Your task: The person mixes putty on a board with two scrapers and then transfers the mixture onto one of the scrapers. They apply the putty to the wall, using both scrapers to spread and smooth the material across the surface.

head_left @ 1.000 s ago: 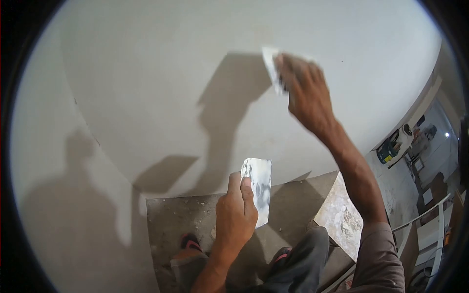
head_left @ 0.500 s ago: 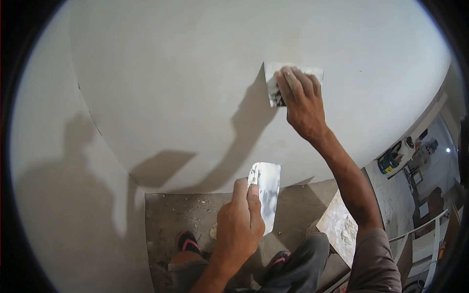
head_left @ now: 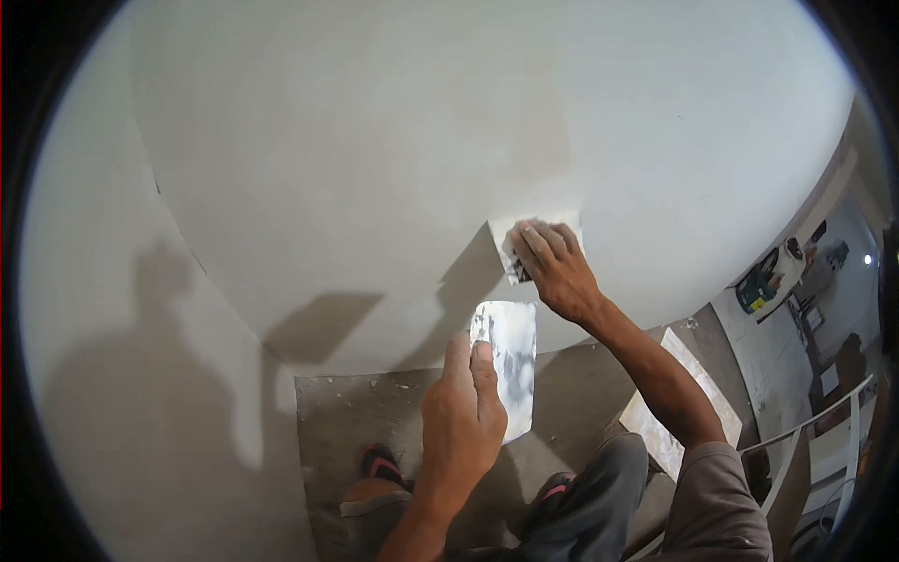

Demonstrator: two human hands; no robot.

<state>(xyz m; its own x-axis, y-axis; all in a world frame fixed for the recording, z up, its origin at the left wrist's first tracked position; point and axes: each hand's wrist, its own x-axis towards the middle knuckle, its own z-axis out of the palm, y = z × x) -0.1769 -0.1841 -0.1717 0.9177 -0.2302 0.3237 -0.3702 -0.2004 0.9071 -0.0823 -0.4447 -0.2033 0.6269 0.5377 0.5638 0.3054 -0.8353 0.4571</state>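
My right hand presses a flat scraper blade against the pale wall, its fingers spread over the back of the blade. A faint darker, damp-looking strip shows on the wall above it. Lower and to the left, my left hand grips a second flat blade, with the thumb and a finger along its left edge. Whitish and grey smears mark this blade's face. It is held upright, away from the wall, above the floor.
A plaster-smeared board lies beside my right knee. Small crumbs dot the grey floor near the wall corner. My feet in dark sandals are below. At right stand a white metal frame and a green container.
My right hand and its blade have moved down the wall and slightly left, closer to the left blade. My left hand has barely shifted. The view has tilted a little.
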